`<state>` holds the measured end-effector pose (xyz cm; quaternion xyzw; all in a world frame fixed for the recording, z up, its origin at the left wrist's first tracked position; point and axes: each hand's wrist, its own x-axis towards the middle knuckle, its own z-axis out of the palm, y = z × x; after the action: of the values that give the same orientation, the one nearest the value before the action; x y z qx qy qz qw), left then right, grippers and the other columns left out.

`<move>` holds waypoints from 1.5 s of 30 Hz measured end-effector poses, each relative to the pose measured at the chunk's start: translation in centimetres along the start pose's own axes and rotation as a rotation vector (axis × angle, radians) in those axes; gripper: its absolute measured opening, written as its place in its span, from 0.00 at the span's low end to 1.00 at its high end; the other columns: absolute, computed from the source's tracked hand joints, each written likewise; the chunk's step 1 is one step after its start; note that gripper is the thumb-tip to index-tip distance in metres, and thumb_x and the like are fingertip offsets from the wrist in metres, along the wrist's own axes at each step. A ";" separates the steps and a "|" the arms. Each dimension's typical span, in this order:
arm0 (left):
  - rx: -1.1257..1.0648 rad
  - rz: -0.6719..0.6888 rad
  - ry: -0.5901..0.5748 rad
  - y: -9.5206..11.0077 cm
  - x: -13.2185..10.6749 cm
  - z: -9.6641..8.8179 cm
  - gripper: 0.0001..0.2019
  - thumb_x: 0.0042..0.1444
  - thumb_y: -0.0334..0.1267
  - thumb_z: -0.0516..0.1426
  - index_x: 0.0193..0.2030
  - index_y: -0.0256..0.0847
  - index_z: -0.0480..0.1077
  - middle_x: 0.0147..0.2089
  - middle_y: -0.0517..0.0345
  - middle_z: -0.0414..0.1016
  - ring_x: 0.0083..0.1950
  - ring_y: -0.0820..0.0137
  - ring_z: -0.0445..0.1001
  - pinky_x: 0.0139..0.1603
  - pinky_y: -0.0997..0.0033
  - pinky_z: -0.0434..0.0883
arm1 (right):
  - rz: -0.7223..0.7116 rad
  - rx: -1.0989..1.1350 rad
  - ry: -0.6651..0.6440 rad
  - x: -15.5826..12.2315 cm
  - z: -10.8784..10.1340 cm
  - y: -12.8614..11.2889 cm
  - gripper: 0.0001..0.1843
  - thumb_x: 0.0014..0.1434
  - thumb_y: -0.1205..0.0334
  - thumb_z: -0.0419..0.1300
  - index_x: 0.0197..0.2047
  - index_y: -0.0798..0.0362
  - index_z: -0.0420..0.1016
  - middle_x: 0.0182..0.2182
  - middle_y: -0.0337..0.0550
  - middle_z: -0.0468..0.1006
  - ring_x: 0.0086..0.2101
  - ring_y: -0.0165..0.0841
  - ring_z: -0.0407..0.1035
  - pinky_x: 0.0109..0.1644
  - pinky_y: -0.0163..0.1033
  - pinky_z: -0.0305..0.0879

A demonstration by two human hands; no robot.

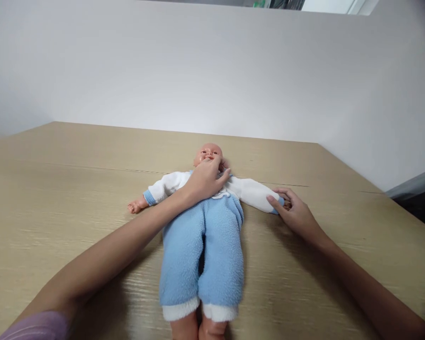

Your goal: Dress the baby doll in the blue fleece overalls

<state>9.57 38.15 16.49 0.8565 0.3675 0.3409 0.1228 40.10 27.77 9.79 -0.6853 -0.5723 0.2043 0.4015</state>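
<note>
A baby doll (pixel 205 236) lies on its back on the wooden table (pixel 56 189), head away from me, feet toward me. It wears light blue fleece trousers and a white top with blue cuffs. My left hand (pixel 205 179) rests on the doll's chest at the collar, fingers curled against the chin. My right hand (pixel 292 210) is closed around the doll's wrist at the end of its outstretched white sleeve. The doll's other arm lies free on the table, its bare hand showing.
A plain white wall (pixel 212 71) rises behind the table's far edge. The table's right edge runs diagonally at the right, with a dark floor area (pixel 421 203) beyond it. A seam crosses the tabletop under the doll's shoulders.
</note>
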 end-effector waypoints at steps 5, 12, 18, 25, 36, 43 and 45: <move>0.055 0.028 0.018 -1.1 -2.6 -2.5 0.08 0.73 0.43 0.55 0.50 0.42 0.70 0.50 0.50 0.80 0.55 0.54 0.74 0.60 0.49 0.66 | -0.375 -0.292 0.238 -1.2 0.3 -1.7 0.27 0.68 0.37 0.62 0.57 0.50 0.76 0.54 0.56 0.82 0.56 0.57 0.74 0.63 0.67 0.68; 0.035 0.002 0.038 -4.6 -7.4 -5.8 0.12 0.75 0.46 0.53 0.55 0.42 0.69 0.54 0.50 0.76 0.55 0.56 0.72 0.61 0.51 0.67 | -0.579 -0.090 -0.025 -4.7 2.6 -7.4 0.15 0.73 0.53 0.61 0.60 0.45 0.73 0.56 0.50 0.79 0.57 0.46 0.74 0.64 0.55 0.71; 0.058 0.079 0.176 -6.1 -11.5 -5.6 0.06 0.75 0.41 0.53 0.51 0.43 0.66 0.49 0.50 0.74 0.49 0.60 0.72 0.54 0.55 0.70 | -0.228 0.255 -0.361 -3.6 5.4 -10.1 0.21 0.74 0.41 0.58 0.56 0.48 0.73 0.52 0.47 0.79 0.52 0.41 0.75 0.61 0.48 0.71; 0.160 0.006 -0.030 -6.2 -12.3 -5.7 0.13 0.76 0.47 0.46 0.48 0.43 0.66 0.47 0.49 0.77 0.50 0.56 0.72 0.56 0.49 0.66 | -0.171 0.333 -0.572 -1.0 5.8 -8.4 0.25 0.70 0.34 0.59 0.38 0.49 0.71 0.33 0.36 0.69 0.36 0.36 0.65 0.45 0.42 0.64; -0.126 -0.286 -0.102 -4.6 -11.7 -6.8 0.21 0.73 0.58 0.49 0.36 0.44 0.64 0.37 0.56 0.72 0.48 0.57 0.69 0.58 0.53 0.65 | 0.128 0.897 -0.398 -2.5 7.9 -8.5 0.23 0.60 0.39 0.72 0.38 0.46 0.68 0.34 0.37 0.71 0.37 0.37 0.68 0.45 0.42 0.69; -0.059 -0.249 -0.065 -5.2 -11.8 -6.3 0.18 0.75 0.54 0.49 0.43 0.44 0.69 0.37 0.57 0.75 0.48 0.57 0.71 0.64 0.47 0.62 | -0.086 0.494 -0.275 -1.8 8.0 -7.2 0.27 0.62 0.32 0.67 0.41 0.47 0.69 0.33 0.37 0.73 0.36 0.36 0.69 0.41 0.41 0.67; -0.025 -0.204 -0.042 -5.6 -12.0 -5.8 0.16 0.76 0.51 0.48 0.45 0.43 0.69 0.40 0.56 0.77 0.48 0.57 0.72 0.65 0.47 0.62 | -0.212 0.307 -0.192 -2.3 7.2 -7.2 0.21 0.69 0.37 0.63 0.46 0.46 0.70 0.37 0.41 0.76 0.39 0.39 0.72 0.45 0.44 0.71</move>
<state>-3.38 33.25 12.29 0.8201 0.4459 0.3130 0.1752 29.66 28.06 10.73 -0.5295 -0.6389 0.3101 0.4640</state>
